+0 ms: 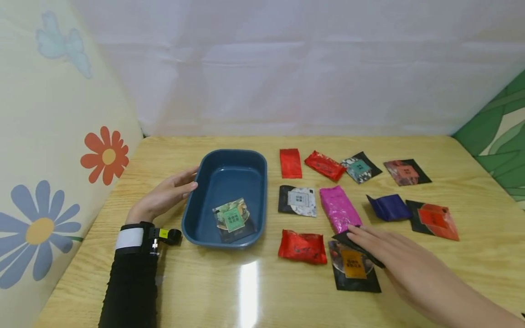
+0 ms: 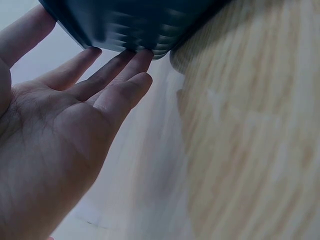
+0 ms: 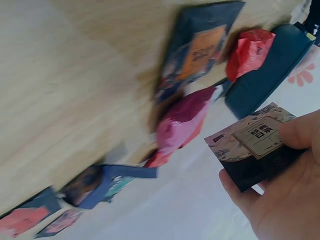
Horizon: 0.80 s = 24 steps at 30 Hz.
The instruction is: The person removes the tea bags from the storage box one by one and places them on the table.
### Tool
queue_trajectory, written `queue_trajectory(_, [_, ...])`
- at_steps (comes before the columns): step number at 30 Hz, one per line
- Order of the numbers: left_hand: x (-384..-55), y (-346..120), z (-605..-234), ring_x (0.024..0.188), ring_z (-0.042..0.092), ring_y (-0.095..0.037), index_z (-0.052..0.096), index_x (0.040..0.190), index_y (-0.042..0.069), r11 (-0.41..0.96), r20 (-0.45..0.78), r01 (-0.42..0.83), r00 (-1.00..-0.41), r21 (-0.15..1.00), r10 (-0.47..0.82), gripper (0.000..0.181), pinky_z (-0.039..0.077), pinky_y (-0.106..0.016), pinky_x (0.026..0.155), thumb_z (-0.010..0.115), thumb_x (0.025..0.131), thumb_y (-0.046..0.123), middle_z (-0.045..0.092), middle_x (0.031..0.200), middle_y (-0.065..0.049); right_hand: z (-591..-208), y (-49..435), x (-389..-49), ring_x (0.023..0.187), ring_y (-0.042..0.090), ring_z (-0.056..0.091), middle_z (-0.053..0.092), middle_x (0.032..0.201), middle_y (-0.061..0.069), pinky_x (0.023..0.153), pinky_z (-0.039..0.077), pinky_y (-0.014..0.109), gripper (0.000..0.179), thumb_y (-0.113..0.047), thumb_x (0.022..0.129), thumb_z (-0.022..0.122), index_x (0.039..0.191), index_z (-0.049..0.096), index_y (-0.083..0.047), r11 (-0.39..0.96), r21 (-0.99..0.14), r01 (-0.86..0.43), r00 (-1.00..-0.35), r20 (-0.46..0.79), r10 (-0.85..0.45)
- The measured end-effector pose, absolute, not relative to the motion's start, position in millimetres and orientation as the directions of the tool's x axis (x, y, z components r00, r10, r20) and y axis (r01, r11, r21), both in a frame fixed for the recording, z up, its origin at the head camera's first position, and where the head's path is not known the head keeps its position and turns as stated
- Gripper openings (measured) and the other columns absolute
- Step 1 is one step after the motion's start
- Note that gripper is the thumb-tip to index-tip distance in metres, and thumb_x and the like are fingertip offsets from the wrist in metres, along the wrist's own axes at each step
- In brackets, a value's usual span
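My left hand [image 1: 170,191] stands at the left wall of a blue rectangular bin [image 1: 190,228]. Its fingers are extended, and in the left wrist view the fingertips touch the bin's [image 2: 135,25] outer side. Inside the bin lies a dark sachet with a green label [image 1: 234,219]. My right hand [image 1: 393,255] pinches a small flat sachet [image 3: 255,142], dark with a floral pattern and a beige label, between thumb and fingers. In the head view this sachet overlaps a black sachet with an orange label [image 1: 354,269] lying on the table.
Several more packets lie right of the bin: red ones [image 1: 303,247], a pink one [image 1: 339,208], a purple one [image 1: 389,207], and patterned sachets such as the white-labelled one [image 1: 298,199]. A pale cloth [image 1: 307,73] hangs behind the wooden table [image 1: 197,291].
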<state>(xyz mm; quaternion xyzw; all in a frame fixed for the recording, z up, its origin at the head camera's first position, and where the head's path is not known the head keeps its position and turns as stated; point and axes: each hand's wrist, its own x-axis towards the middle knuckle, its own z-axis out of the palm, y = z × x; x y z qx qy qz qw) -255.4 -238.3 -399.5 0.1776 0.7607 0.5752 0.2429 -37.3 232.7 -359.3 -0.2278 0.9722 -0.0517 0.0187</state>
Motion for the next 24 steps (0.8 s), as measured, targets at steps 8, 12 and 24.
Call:
queue_trajectory(8, [-256.1,-238.6,-400.3,0.145,0.024,-0.040,0.015,0.159,0.006,0.272,-0.167,-0.012,-0.817,0.962,0.552,0.069,0.019,-0.058,0.117,0.053,0.104,0.027,0.018,0.161,-0.020,-369.9,258.0,-20.5,0.130,0.035,0.049,0.046,0.150,0.008,0.099,0.043,0.060,0.077,0.000,0.090,0.067,0.155,0.034,-0.025,0.943,-0.111,-0.314,-0.942,-0.089,-0.324])
queue_trajectory(12, [-256.3,-239.1,-400.7,0.145,0.024,-0.040,0.015,0.159,0.005,0.267,-0.162,-0.010,-0.816,0.964,0.554,0.069,0.019,-0.058,0.117,0.052,0.104,0.026,0.018,0.161,-0.020,-373.3,265.6,-17.9,0.126,0.034,0.053,0.049,0.148,0.009,0.096,0.047,0.058,0.079,0.006,0.085,0.070,0.153,0.038,-0.020,0.939,-0.066,-0.338,-0.939,-0.041,-0.341])
queue_trajectory(24, [-256.0,-239.2,-401.2,0.145,0.024,-0.040,0.015,0.159,0.007,0.268,-0.168,-0.016,-0.815,0.963,0.555,0.069,0.019,-0.058,0.117,0.052,0.104,0.027,0.019,0.161,-0.021,-384.5,285.0,-20.4,0.116,0.036,0.060,0.056,0.140,0.013,0.091,0.050,0.059,0.080,0.008,0.078,0.075,0.149,0.044,-0.014,0.953,-0.058,-0.297,-0.952,-0.066,-0.300])
